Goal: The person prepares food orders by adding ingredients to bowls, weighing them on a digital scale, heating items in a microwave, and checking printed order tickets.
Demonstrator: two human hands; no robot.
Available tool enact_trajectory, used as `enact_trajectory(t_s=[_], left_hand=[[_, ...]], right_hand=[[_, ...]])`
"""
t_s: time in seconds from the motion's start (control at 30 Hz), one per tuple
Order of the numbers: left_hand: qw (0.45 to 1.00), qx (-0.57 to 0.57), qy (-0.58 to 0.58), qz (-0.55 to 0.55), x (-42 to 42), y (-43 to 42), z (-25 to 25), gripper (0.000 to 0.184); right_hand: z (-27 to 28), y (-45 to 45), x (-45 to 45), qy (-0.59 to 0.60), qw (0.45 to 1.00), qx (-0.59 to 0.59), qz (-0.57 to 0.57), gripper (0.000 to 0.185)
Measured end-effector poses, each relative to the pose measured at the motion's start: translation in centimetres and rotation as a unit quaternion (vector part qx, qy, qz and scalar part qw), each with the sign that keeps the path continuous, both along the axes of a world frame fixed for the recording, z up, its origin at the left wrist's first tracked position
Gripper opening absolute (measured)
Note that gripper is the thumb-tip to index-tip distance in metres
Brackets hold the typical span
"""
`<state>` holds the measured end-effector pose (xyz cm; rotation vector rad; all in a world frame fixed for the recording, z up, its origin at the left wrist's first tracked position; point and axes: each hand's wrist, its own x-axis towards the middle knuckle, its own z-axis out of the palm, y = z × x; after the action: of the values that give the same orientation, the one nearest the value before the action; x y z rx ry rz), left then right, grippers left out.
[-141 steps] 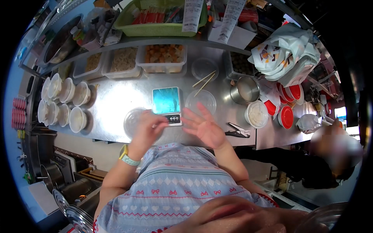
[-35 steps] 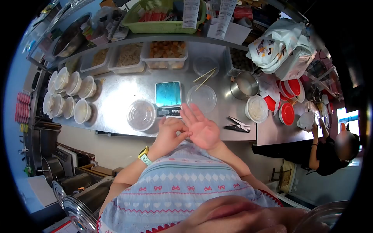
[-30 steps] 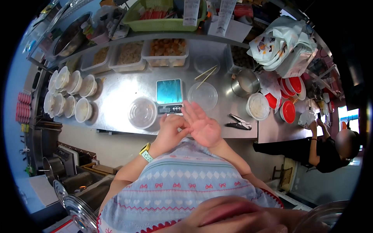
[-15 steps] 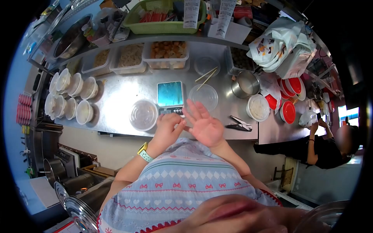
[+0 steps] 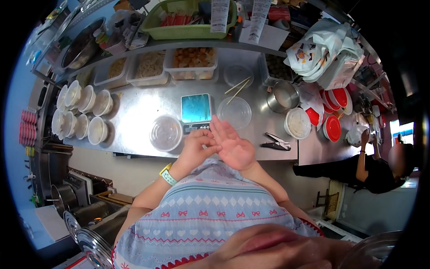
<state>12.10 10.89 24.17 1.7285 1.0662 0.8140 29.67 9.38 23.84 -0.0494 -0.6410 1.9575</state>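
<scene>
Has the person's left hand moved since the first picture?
Yes, to the right. The left hand overlapped the clear round container then; now it is just right of that container.

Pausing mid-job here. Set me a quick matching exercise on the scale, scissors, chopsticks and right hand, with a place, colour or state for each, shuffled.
Column one
1. scale
2. scissors
3. chopsticks
4. right hand

Column two
A. palm open and showing, fingers extended
B. black and silver, near the front edge of the counter
C. bright blue top
D. pale and thin, lying between the blue-topped thing and the metal pot

Right pairs: 1-C, 2-B, 3-D, 4-A
</scene>
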Motion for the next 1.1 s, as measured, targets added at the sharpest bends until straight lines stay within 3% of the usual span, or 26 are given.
enact_trajectory(t_s=[0.13, 0.37, 0.57, 0.67, 0.73, 0.87, 1.03, 1.1], left_hand=[[0.999, -0.034, -0.005, -0.018, 0.1, 0.2, 0.4, 0.013], [0.998, -0.051, -0.023, -0.007, 0.3, 0.0, 0.4, 0.014], [0.998, 0.055, 0.011, 0.022, 0.2, 0.1, 0.8, 0.016], [0.999, 0.053, 0.002, 0.013, -0.6, 0.5, 0.4, 0.02], [1.0, 0.026, 0.007, 0.01, -1.4, 0.6, 0.4, 0.024], [0.998, 0.053, -0.021, 0.029, -3.6, 0.9, 0.1, 0.011], [0.995, 0.033, 0.029, 0.093, -8.4, 1.0, -0.5, 0.01], [0.951, 0.144, 0.21, 0.177, -9.3, 0.2, 0.0, 0.009]], right_hand=[[0.2, 0.0, -0.2, 0.057, 0.998, -0.018, 0.001, 0.059], [0.1, -0.1, -0.1, 0.051, 0.998, -0.035, -0.003, 0.06], [0.0, 0.0, 0.3, 0.004, 0.999, -0.025, -0.021, 0.059], [-0.2, 0.2, 0.9, 0.037, 0.997, -0.061, -0.014, 0.056], [0.4, 0.2, 1.1, -0.03, 0.994, -0.09, -0.046, 0.047], [0.8, 0.4, 1.3, -0.022, 0.99, -0.126, -0.061, 0.036], [0.2, 0.8, 1.9, -0.111, 0.972, -0.164, -0.128, 0.021], [-1.8, 1.1, 2.3, -0.106, 0.968, -0.18, -0.142, 0.019]])
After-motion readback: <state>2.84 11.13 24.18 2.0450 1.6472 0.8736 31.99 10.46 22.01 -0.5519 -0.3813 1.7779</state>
